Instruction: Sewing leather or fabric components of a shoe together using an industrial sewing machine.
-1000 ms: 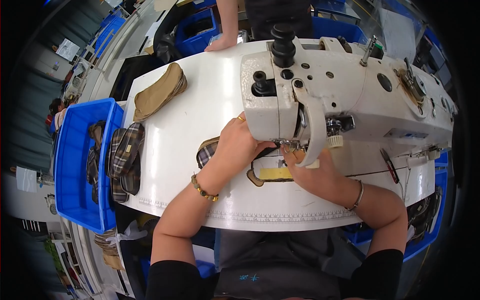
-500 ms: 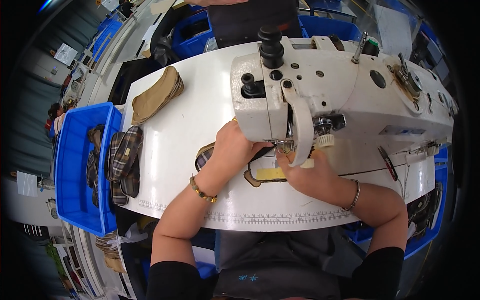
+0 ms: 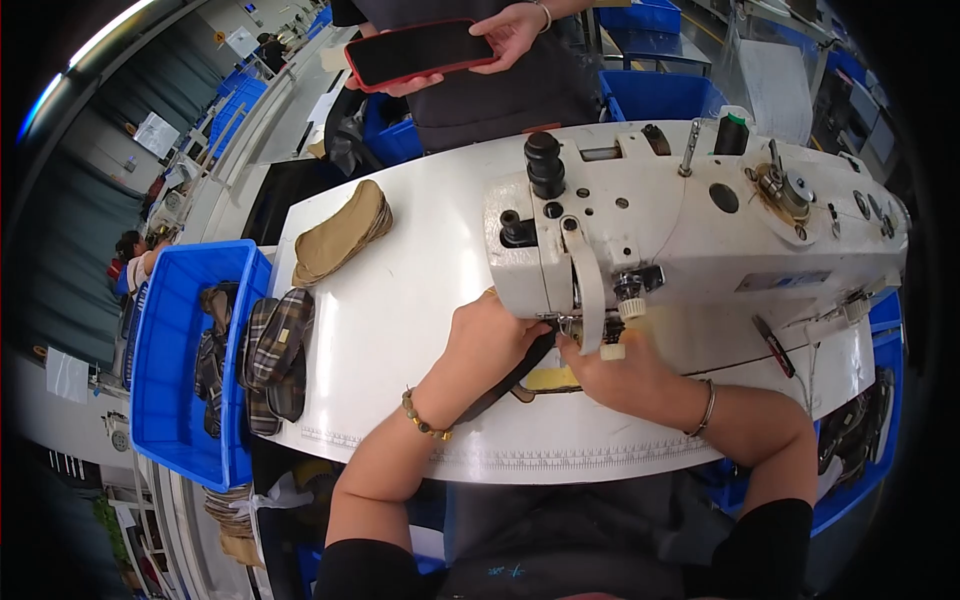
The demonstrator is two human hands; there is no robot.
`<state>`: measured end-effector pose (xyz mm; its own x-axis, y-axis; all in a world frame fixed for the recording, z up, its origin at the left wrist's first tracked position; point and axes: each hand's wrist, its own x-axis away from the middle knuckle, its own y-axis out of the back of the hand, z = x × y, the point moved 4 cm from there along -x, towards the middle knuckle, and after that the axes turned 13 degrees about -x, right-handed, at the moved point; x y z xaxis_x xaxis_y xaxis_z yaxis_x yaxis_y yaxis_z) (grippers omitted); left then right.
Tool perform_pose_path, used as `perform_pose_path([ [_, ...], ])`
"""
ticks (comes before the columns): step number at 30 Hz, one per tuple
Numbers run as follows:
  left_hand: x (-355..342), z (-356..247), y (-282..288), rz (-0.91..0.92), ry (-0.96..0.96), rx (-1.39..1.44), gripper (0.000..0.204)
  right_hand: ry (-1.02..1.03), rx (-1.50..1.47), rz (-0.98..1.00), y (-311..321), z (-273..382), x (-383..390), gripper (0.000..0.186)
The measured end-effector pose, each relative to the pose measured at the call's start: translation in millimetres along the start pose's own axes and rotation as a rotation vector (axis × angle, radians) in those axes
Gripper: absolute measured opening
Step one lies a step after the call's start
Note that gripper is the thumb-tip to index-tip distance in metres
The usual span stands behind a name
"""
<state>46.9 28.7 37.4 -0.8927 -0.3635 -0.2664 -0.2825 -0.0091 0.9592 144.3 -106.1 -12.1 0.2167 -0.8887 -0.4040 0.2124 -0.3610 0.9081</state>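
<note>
At the left end of the white metal sewing machine (image 3: 700, 230), the left hand (image 3: 490, 345) pinches a narrow dark fabric strip (image 3: 512, 380), likely light, limp, best held by its edges; the right hand (image 3: 630, 375) has a hidden grip.

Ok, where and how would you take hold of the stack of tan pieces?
Best pinch the stack of tan pieces across its middle, full thickness, coming from its right, the side facing the sewing machine. It lies flat, long and narrow, and layered edges show along that side; gripping only the top might let lower layers slip.
</note>
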Motion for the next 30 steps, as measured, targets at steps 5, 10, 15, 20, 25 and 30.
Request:
perform_pose_path([
  [5,-3.0,-3.7,-1.6,0.021,0.003,-0.007,0.015,0.032,-0.018,0.007,-56.8,-15.9,20.6,0.044],
  [10,-1.6,1.7,-0.7,-0.019,-0.004,0.020,0.016,0.057,-0.098,-0.050,-61.1,-20.0,18.6,0.043],
  [15,-0.6,6.3,2.6,0.079,-0.067,0.113,0.021,0.073,-0.097,-0.040,-54.2,-19.3,19.7,0.044],
  [20,2.7,13.2,-7.7,0.194,-0.058,0.162,0.026,0.074,0.037,-0.044,-19.0,-7.1,9.6,0.044],
  [25,5.2,11.0,-10.0,0.138,0.029,0.116,0.028,0.035,0.009,-0.041,9.7,4.6,-3.1,0.043],
  [30,2.7,4.4,-9.4,-0.002,0.033,0.107,0.024,0.018,0.017,0.013,19.8,8.2,-4.9,0.042],
])
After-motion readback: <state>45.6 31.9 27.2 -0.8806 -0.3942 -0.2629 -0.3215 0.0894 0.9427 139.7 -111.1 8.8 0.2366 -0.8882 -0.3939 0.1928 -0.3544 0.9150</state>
